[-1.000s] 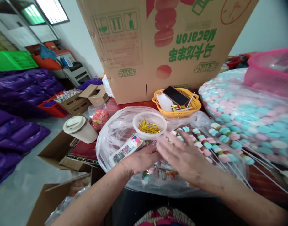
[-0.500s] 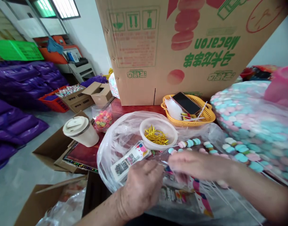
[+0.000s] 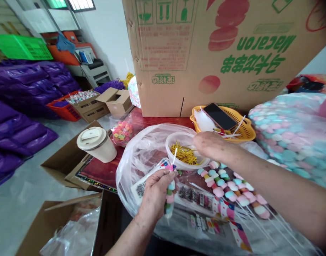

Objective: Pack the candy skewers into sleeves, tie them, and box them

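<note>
2 hands | left hand (image 3: 155, 188) grips candy skewer (image 3: 169, 197) | right hand (image 3: 209, 144) over bowl (image 3: 176, 142)

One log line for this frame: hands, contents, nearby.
left hand: holds bagged candy skewer | right hand: over bowl of gold twist ties | nearby: paper cup

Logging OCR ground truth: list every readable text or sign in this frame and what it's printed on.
"Macaron", upside down, green: big cardboard box.
Green characters under it: legible print, not transcribed here.
Handling pictograms: box top.
Red text panel on box: too small.
QR code and barcodes on sleeves: unreadable.
Left hand holds bagged skewer; print blurred.
</note>
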A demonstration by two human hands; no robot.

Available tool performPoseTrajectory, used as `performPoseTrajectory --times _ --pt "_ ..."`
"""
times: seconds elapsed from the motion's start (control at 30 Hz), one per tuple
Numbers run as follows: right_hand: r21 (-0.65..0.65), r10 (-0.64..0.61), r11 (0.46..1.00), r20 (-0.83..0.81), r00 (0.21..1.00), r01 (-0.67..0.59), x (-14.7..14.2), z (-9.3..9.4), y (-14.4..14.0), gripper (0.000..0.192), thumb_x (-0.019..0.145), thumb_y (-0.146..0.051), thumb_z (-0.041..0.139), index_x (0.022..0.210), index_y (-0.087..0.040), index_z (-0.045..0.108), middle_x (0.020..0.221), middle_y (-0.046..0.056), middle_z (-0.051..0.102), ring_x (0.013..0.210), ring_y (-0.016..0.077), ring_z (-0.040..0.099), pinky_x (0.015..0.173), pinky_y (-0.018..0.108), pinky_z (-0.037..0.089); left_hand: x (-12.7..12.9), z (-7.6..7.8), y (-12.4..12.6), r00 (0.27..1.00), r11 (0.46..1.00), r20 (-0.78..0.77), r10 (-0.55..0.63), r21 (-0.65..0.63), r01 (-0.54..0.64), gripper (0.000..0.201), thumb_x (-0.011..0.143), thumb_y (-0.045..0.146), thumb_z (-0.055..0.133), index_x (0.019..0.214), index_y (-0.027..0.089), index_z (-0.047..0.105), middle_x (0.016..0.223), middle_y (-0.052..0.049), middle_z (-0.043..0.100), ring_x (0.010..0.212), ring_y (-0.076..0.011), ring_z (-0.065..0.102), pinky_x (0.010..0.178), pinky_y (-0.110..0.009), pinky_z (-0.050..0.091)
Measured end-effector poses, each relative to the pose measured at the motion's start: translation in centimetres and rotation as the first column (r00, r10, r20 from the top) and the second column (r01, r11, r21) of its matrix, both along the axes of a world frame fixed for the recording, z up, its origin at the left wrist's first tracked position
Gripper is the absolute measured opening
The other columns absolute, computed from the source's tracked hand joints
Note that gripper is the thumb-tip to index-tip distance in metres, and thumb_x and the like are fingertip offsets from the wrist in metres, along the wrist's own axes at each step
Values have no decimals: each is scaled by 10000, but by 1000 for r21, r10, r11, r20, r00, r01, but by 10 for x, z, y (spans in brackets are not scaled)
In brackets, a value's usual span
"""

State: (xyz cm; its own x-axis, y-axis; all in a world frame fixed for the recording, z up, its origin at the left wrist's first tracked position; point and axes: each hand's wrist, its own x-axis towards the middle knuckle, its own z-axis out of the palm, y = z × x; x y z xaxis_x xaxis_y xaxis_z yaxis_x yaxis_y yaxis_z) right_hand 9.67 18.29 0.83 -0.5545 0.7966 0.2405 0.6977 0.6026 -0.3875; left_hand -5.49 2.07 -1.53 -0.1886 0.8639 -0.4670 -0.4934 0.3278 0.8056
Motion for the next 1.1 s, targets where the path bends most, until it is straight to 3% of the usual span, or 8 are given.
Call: performPoseTrajectory --times 0.2,0.33,0.5,0.67,0.8,0.9,1.0,1.1 --pt "-385 102 904 -227 968 -186 34 25 -92 247 899 -269 446 742 -206 626 558 -26 514 514 108 452 497 237 345 21 3 1 999 998 -11 -50 48 50 259 610 380 710 662 142 624 550 3 555 442 -88 479 364 -172 276" --pt "-588 -112 793 -395 912 -157 30 7 -141 275 898 -341 423 676 -196 497 552 -50 409 511 93 362 484 229 304 39 2 -4 983 986 -98 -154 51 160 206 641 347 648 663 147 604 536 22 515 421 -63 405 365 -163 264" --pt "-732 -237 663 -408 882 -160 40 -2 -149 287 868 -381 443 641 -206 430 497 -76 327 451 82 283 434 227 222 47 7 -15 889 925 -314 -333 74 372 202 729 345 545 695 152 596 575 16 494 456 -81 394 400 -189 305" --pt "-687 -289 727 -341 895 -26 49 -10 -156 310 818 -341 491 557 -206 390 475 -61 363 451 84 325 427 220 233 50 11 -28 763 825 -536 -362 196 530 305 828 411 548 676 157 622 709 -24 562 667 -137 494 618 -240 436" --pt "-589 -400 801 -391 829 109 52 -13 -170 173 789 -343 582 703 -201 536 507 -60 478 456 96 425 426 210 304 53 4 -32 878 889 -312 -363 166 427 364 781 504 641 731 143 658 591 5 535 456 -78 424 428 -200 326" --pt "-543 -182 826 -514 838 -153 61 -2 -178 168 874 -327 538 804 -199 619 606 -26 611 522 110 545 476 211 404 48 0 -31 846 847 63 -529 92 523 377 644 450 796 668 108 640 535 -15 577 426 -94 511 429 -207 398" --pt "-455 145 734 -620 771 -504 72 10 -179 224 934 -266 483 805 -200 654 746 4 703 682 128 652 658 246 503 44 -1 -30 650 717 340 -679 120 687 412 514 350 890 710 85 642 598 -75 664 500 -164 631 498 -263 522" --pt "-512 76 646 -695 715 -566 73 9 -178 200 932 -288 508 797 -193 622 721 -5 701 664 132 668 657 252 516 48 0 -31 624 738 423 -657 196 645 481 562 330 877 911 133 610 582 -42 667 469 -159 626 454 -240 514"
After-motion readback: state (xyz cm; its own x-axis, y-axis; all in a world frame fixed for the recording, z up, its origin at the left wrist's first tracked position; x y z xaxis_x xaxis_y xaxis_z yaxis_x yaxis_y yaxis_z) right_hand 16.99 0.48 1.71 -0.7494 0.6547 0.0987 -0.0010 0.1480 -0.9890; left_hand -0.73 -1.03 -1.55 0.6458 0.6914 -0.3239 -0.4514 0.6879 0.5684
